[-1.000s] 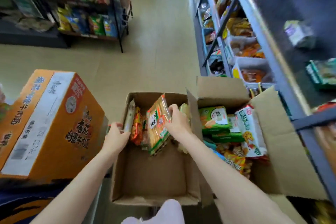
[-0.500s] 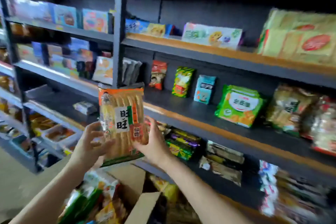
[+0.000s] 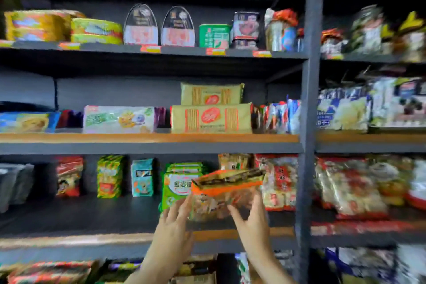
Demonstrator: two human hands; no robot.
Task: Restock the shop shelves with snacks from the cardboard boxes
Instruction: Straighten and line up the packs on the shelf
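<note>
An orange-topped pack of rice crackers (image 3: 224, 193) stands on the dark lower shelf (image 3: 92, 217), just in front of a green snack bag (image 3: 177, 185) and a red-and-white cracker pack (image 3: 280, 182). My left hand (image 3: 171, 228) touches the pack's left side with fingers spread and straight. My right hand (image 3: 250, 217) holds its right side, fingers and thumb bent round the lower corner. The pack's top edge tilts back toward the shelf. The cardboard box is barely seen at the bottom edge (image 3: 193, 278).
A grey upright post (image 3: 307, 122) stands just right of the pack. Small red (image 3: 69, 176), green (image 3: 109, 176) and teal (image 3: 142, 177) bags line the shelf to the left. Beige cracker packs (image 3: 211, 117) sit one shelf up. Tins fill the top shelf (image 3: 161, 50).
The pack went from the box up to the shelves, held upright in both hands, and now sits on the lower shelf. My view swung right and up along the shelving.
</note>
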